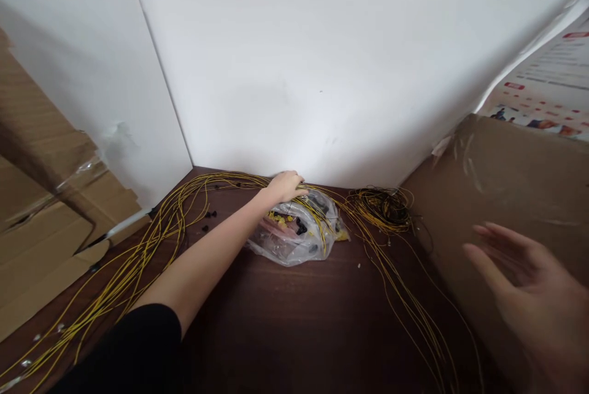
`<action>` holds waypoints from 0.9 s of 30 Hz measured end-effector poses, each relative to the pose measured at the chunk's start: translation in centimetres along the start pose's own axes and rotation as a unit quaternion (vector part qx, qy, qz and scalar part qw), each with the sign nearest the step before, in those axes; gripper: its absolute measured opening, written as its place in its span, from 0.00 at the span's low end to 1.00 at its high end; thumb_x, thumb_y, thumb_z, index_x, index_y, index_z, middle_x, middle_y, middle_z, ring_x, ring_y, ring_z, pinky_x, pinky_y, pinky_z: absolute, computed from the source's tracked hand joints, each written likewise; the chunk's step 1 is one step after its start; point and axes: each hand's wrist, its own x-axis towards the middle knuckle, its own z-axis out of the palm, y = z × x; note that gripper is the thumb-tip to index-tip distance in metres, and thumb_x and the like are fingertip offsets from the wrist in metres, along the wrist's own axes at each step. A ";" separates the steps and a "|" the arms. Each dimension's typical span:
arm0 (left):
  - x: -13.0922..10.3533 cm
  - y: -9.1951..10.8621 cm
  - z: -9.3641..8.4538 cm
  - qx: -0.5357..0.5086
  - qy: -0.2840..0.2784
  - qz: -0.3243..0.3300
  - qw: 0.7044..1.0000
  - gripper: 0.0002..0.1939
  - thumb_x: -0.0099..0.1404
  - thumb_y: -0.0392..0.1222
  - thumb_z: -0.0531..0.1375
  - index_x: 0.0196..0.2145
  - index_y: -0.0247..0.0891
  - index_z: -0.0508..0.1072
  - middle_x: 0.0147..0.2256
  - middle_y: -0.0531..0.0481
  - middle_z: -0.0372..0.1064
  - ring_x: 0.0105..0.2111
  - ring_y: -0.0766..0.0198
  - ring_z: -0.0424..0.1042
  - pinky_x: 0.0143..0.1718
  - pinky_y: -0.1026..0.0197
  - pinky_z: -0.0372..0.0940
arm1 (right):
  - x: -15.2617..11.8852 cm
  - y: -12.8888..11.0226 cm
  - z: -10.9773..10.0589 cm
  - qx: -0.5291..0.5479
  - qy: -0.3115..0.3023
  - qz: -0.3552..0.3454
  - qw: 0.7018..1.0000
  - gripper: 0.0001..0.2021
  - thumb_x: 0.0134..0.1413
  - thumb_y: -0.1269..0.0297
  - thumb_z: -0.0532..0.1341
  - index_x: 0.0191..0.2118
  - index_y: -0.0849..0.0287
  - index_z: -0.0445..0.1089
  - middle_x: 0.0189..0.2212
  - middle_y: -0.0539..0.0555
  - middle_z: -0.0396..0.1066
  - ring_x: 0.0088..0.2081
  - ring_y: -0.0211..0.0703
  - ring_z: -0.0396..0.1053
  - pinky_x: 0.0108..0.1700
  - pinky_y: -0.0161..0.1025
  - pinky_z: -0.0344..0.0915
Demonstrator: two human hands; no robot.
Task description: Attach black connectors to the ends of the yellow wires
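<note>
My left hand (286, 186) reaches to the back of the dark brown table, its fingers curled over a bundle of yellow wires (221, 176) by the white wall. Just in front of it lies a clear plastic bag (294, 253), holding small yellow and black pieces. Some yellow wire ends droop across the bag. On the right side, my right hand (529, 283) is raised with thumb and fingers apart, holding nothing. The wires spread toward the front left, and another bunch of yellow wires (409, 296) runs toward the front right.
A coil of yellow and black wire (384, 207) sits at the back right. Cardboard (510, 179) stands on the right under a printed sheet (543, 81), and more cardboard (41, 185) on the left. A white panel (322, 62) closes the back. Small black pieces (209, 215) lie near the bag.
</note>
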 end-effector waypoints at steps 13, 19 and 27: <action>-0.3 0.0 0.5 0.032 0.026 0.016 0.999 0.14 0.59 0.31 0.53 0.40 0.37 0.75 0.36 0.42 0.67 0.42 0.55 0.66 0.40 0.60 0.61 | 7.0 -8.7 21.4 -0.058 -0.386 -0.231 0.891 0.17 0.47 0.76 0.57 0.45 0.61 0.69 0.45 0.59 0.71 0.48 0.49 0.67 0.49 0.39 0.60; -0.4 -0.6 1.2 0.006 0.045 0.013 0.999 0.15 0.60 0.32 0.52 0.41 0.42 0.75 0.36 0.46 0.67 0.41 0.58 0.66 0.40 0.61 0.61 | 7.9 -9.2 24.9 -0.064 -0.439 -0.227 0.867 0.11 0.46 0.73 0.58 0.38 0.62 0.73 0.37 0.57 0.74 0.39 0.45 0.69 0.42 0.34 0.61; -0.6 -1.1 1.2 -0.016 0.065 0.007 0.998 0.13 0.61 0.37 0.53 0.41 0.41 0.74 0.36 0.47 0.67 0.41 0.59 0.66 0.41 0.61 0.61 | 8.7 -9.0 25.3 -0.018 -0.462 -0.161 0.872 0.07 0.44 0.74 0.57 0.29 0.65 0.73 0.25 0.54 0.72 0.25 0.36 0.65 0.28 0.31 0.57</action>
